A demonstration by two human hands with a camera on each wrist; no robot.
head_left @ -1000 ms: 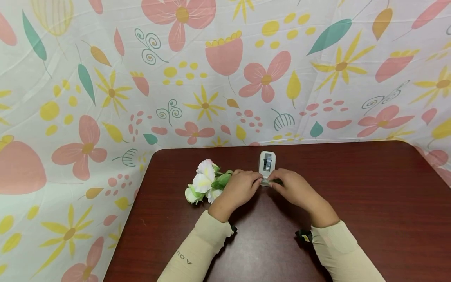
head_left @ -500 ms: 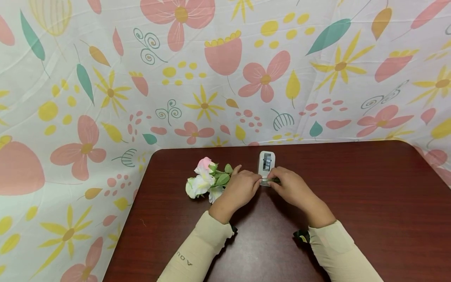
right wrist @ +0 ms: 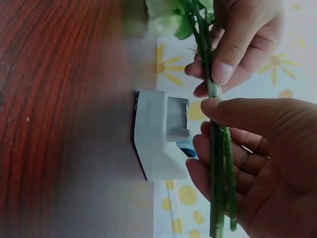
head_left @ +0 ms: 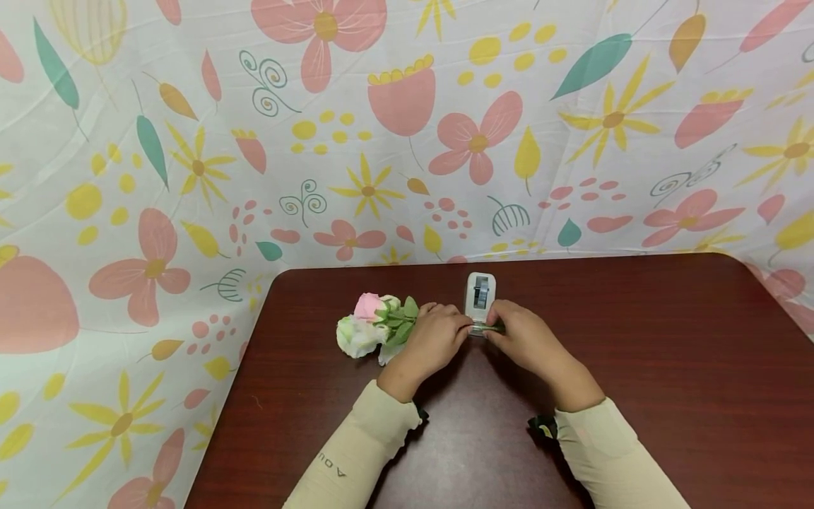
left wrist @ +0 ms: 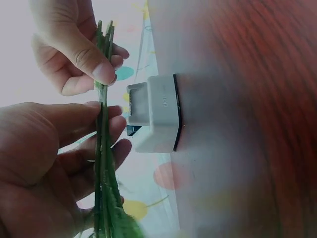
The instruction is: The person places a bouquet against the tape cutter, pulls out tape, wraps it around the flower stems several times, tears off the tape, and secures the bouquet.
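Observation:
A bunch of pink and white flowers (head_left: 361, 335) lies sideways above the table, blooms to the left. My left hand (head_left: 432, 344) pinches its green stems (left wrist: 105, 153) between thumb and fingers. Near the stems' cut ends my right hand (head_left: 526, 338) grips them too, thumb on top. Between the two thumbs a shiny clear band, apparently tape (right wrist: 214, 90), wraps the stems. Just beyond the hands stands a white tape dispenser (head_left: 472, 300), its toothed edge turned towards the stems in the right wrist view. The fingers hide part of the stems.
The dark red-brown wooden table (head_left: 668, 353) extends on both sides of the hands. A floral-patterned cloth (head_left: 407, 162) hangs behind its far edge and along the left. Black straps (head_left: 544, 426) show at the sleeve cuffs.
The flower bunch has turned about its stems, so the pink bloom now shows at the top. Both hands stay near the dispenser, with small finger shifts. The dispenser stays put.

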